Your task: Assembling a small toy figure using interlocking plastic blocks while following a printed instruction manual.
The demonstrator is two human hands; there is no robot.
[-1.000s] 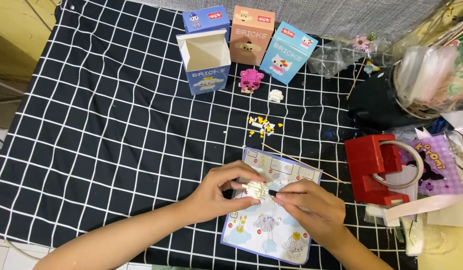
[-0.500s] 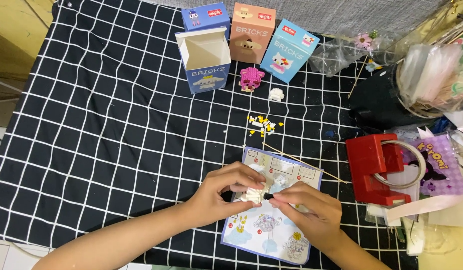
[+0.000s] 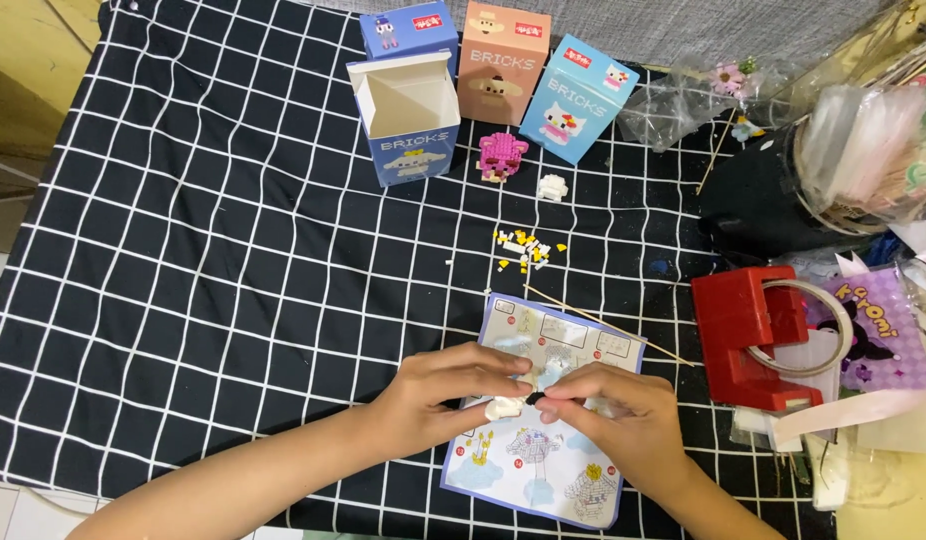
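Two hands meeting over an instruction sheet (image 3: 543, 470) near the cloth's front edge. Left hand (image 3: 438, 390): fingers curled, pinching a small white brick assembly (image 3: 506, 407) between thumb and fingertips. Right hand (image 3: 618, 415): fingertips pressed together on a tiny black piece (image 3: 535, 399), touching the assembly. Further back: loose yellow and white bricks (image 3: 523, 250), a thin wooden stick (image 3: 608, 325) crossing the sheet's far corner. At far edge: open blue box (image 3: 408, 120), pink brick figure (image 3: 502, 155), three closed boxes. Right: red tape dispenser (image 3: 748, 335). Beneath everything: black grid-patterned cloth (image 3: 203, 270).
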